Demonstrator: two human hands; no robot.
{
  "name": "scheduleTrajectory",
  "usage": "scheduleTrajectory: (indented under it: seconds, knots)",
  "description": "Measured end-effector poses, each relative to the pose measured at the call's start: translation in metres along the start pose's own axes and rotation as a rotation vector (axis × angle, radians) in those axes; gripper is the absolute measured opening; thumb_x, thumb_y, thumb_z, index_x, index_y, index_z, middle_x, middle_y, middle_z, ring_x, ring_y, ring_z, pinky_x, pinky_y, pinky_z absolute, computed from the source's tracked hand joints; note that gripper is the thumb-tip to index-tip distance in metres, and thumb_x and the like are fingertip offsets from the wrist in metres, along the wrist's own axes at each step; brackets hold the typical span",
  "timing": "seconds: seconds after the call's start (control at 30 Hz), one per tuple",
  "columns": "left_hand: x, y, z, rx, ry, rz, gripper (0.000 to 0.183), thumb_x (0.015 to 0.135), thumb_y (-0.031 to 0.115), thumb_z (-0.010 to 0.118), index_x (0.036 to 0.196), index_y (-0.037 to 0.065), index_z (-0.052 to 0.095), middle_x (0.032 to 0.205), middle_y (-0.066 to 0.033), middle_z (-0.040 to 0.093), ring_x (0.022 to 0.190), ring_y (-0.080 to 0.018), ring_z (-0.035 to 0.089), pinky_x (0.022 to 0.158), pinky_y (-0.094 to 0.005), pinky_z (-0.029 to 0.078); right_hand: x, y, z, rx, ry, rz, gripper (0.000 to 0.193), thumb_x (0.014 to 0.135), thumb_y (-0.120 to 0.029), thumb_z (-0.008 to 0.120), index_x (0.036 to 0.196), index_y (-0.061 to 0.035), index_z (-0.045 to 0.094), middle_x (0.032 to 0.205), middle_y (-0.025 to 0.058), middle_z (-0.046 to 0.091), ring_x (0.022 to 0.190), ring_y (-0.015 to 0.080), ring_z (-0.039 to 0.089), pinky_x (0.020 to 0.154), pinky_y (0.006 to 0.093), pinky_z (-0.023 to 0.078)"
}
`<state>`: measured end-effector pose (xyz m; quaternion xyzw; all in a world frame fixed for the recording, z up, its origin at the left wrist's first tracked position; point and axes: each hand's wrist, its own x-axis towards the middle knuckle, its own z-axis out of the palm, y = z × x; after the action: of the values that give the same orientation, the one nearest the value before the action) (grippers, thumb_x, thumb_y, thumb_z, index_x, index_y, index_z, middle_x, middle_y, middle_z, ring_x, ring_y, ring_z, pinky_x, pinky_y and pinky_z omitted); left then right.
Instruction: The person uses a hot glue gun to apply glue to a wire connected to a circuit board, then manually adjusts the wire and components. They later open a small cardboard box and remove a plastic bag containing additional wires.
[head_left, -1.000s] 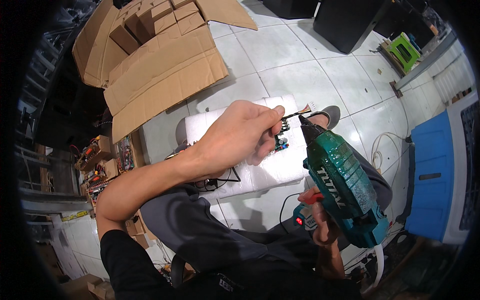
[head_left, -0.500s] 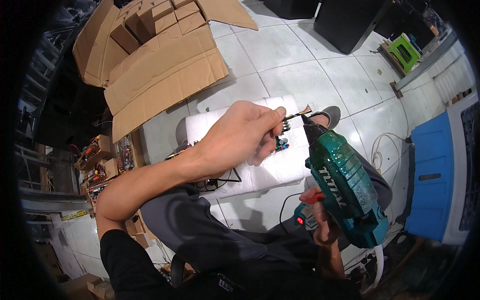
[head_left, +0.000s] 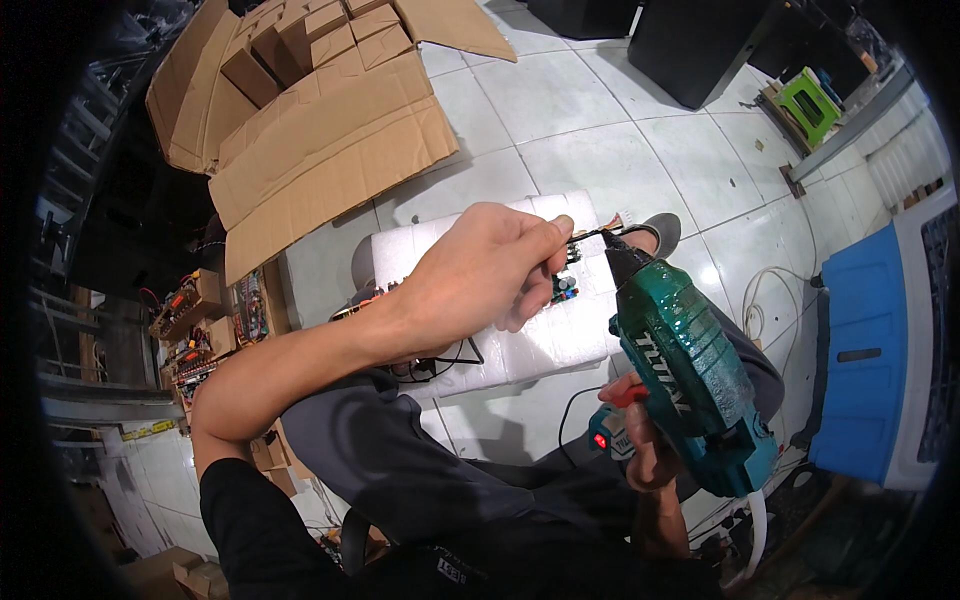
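Between the thumb and fingers of my left hand (head_left: pixel 478 272) is pinched a thin bundle of dark wires (head_left: pixel 587 237). Its far end carries a small white plug (head_left: pixel 626 218). My right hand (head_left: pixel 650 455) grips a teal hot glue gun (head_left: pixel 695 345) by the handle, a finger at the red trigger (head_left: pixel 630 395). The gun's black nozzle meets the wires just short of the plug; whether glue is flowing cannot be made out. Below my left hand, partly hidden by it, a green circuit board (head_left: pixel 566 284) lies on a white foam block (head_left: pixel 550 345).
An open cardboard box (head_left: pixel 330 150) of smaller boxes stands at the far left. Trays of circuit boards (head_left: pixel 190 310) lie left. To the right are a blue plastic bin (head_left: pixel 860 350) and a loose cable (head_left: pixel 755 300). Black cabinets (head_left: pixel 700 45) and a green stool (head_left: pixel 808 105) stand farther off.
The glue gun's nozzle has shifted slightly to the left along the wires. The wires' plug end sits a touch lower. My left hand has hardly moved.
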<state>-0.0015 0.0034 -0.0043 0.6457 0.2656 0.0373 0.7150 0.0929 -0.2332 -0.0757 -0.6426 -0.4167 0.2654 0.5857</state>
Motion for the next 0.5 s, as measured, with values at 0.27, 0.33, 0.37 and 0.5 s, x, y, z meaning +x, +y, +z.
scheduleTrajectory:
  seconds: [0.27,0.33,0.37,0.5]
  knots:
    - [0.001,-0.002,-0.001,0.004,0.005,0.01,0.04,0.103,0.032,0.045,0.075,0.005,0.053,0.052,0.0004,0.051,0.044,-0.0055,0.041,0.043,-0.0211,0.033,-0.002,0.007,0.005,0.095,0.125,-0.073,0.023,0.092,-0.012,0.049,0.098,0.0074,0.06,0.09,0.0165,0.063,0.081,0.0256,0.064,0.075,0.0382,0.054]
    - [0.0,0.0,0.0,-0.004,0.017,-0.002,0.039,0.103,0.032,0.045,0.075,0.005,0.053,0.052,0.0003,0.051,0.044,-0.0056,0.041,0.043,-0.0212,0.033,-0.002,0.012,0.003,0.1,0.109,-0.107,0.021,0.091,-0.01,0.049,0.098,0.0074,0.06,0.09,0.0166,0.063,0.08,0.0258,0.065,0.075,0.0382,0.054]
    - [0.0,0.0,0.0,-0.015,0.016,-0.005,0.039,0.103,0.032,0.046,0.075,0.005,0.053,0.052,0.0003,0.051,0.043,-0.0057,0.041,0.043,-0.0212,0.033,-0.001,0.013,0.002,0.096,0.104,-0.119,0.021,0.091,-0.01,0.049,0.098,0.0075,0.06,0.09,0.0166,0.063,0.08,0.0259,0.065,0.075,0.0383,0.054]
    - [0.001,0.0,-0.001,-0.034,0.004,-0.009,0.039,0.103,0.031,0.046,0.074,0.006,0.052,0.051,0.0002,0.05,0.043,-0.0061,0.041,0.043,-0.0213,0.033,0.0,0.01,0.003,0.084,0.104,-0.124,0.02,0.09,-0.008,0.049,0.098,0.0078,0.06,0.09,0.0166,0.063,0.081,0.0262,0.065,0.076,0.0389,0.054]
